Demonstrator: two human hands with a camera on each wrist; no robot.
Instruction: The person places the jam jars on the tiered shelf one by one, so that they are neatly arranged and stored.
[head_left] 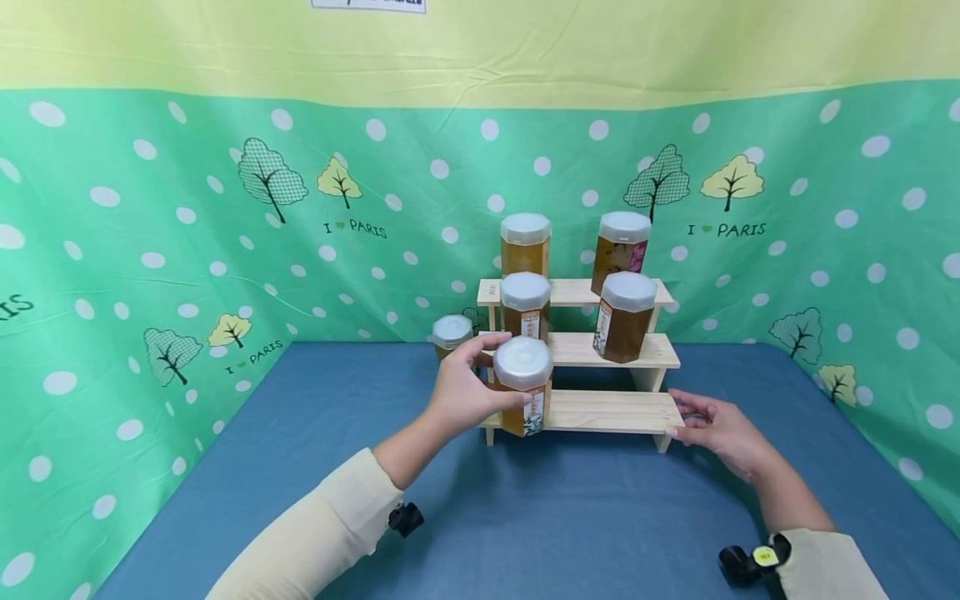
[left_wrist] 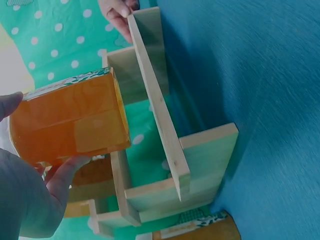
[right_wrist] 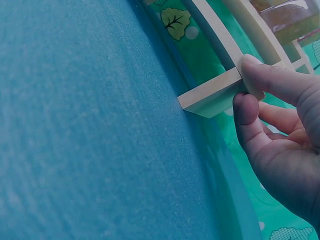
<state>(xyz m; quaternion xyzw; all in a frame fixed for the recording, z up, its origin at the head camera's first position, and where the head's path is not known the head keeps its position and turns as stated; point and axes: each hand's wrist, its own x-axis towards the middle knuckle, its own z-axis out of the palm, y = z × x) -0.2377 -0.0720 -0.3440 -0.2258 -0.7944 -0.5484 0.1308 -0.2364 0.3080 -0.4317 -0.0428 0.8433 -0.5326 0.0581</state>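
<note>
My left hand (head_left: 472, 383) grips an amber honey jar (head_left: 522, 392) with a white lid, thumb on one side and fingers on the other. The jar overlaps the left end of the bottom step in the head view; from the left wrist, a gap shows between the jar (left_wrist: 75, 120) and that step's board (left_wrist: 155, 102). At the other end of the three-tier wooden stand (head_left: 607, 412), my right hand (head_left: 723, 433) pinches the bottom step's right end between thumb and fingers. In the right wrist view its thumb (right_wrist: 265, 75) lies along the board's edge.
On the top step stand a light honey jar (head_left: 525, 246) and a darker jar with a pink label (head_left: 621, 250). The middle step bears two jars, left (head_left: 523, 308) and right (head_left: 627, 321). Another jar (head_left: 452, 333) is on the blue tablecloth (head_left: 360, 392), left of the stand.
</note>
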